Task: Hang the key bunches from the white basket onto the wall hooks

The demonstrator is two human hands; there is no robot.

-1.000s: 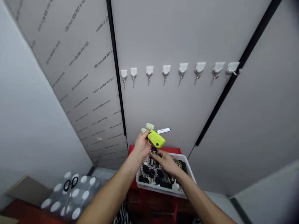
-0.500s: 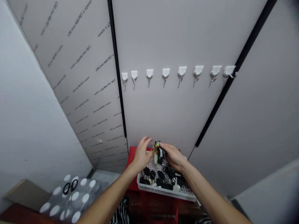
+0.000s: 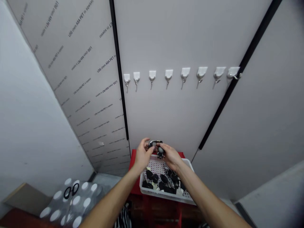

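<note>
Both my hands are raised together above a white perforated basket point(image 3: 166, 194) that holds several small black key fobs and keychains. My left hand point(image 3: 142, 155) and my right hand point(image 3: 169, 155) pinch a small black keychain item with a metal clip point(image 3: 156, 144) between their fingertips. The fingers of both hands are closed on it. A dark round piece hangs just under it. A row of several white adhesive hooks point(image 3: 168, 76) runs across the grey wall panel above my hands, all bare.
The basket rests on a red crate point(image 3: 136, 186). At lower left lies a shrink-wrapped pack of bottles with white caps point(image 3: 71, 202) with black scissors on top, beside a cardboard piece point(image 3: 26, 198). Black vertical strips divide the wall panels.
One second ago my left hand held a lime-green fob up. It is no longer in hand; both hands now pinch a small black clip item, slightly higher than half a second ago.
</note>
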